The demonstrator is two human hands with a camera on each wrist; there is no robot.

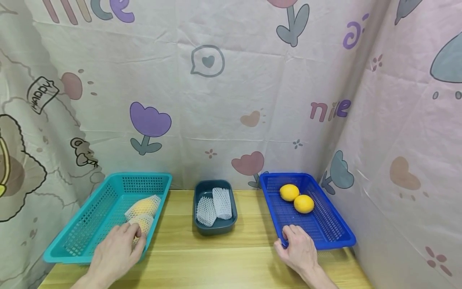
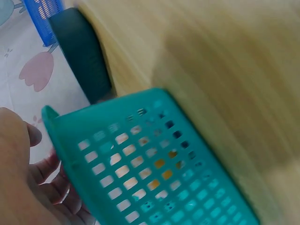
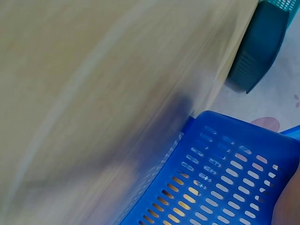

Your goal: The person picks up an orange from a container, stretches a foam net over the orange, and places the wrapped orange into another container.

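Observation:
My left hand is over the near right part of the teal basket, fingers loosely bent beside a yellow fruit in white foam netting. Another netted yellow fruit lies behind it. In the left wrist view, the fingers show past the basket rim with nothing held. My right hand is at the near left corner of the blue basket, fingers relaxed and bent. Two lemons, one farther back and one nearer, lie bare in that basket.
Between the baskets stands a small dark teal bin holding two white foam net sleeves, a left one and a right one. All stand on a wooden table. A printed curtain hangs behind and along both sides.

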